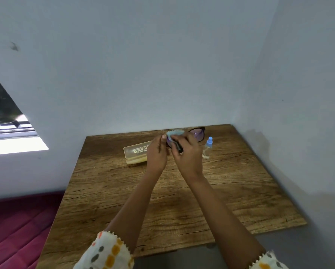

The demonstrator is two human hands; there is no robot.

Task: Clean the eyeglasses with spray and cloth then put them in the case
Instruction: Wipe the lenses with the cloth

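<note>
Head view, case (pixel 136 151) left, spray bottle (pixel 207 148) right, hands between

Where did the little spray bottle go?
The spray bottle stands upright on the wooden table, toward its far right side, just right of the right hand and near the wall.

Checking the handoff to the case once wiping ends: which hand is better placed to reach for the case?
Probably the left hand: the case lies on the table right beside it, while the right hand works the cloth on the eyeglasses.
</note>
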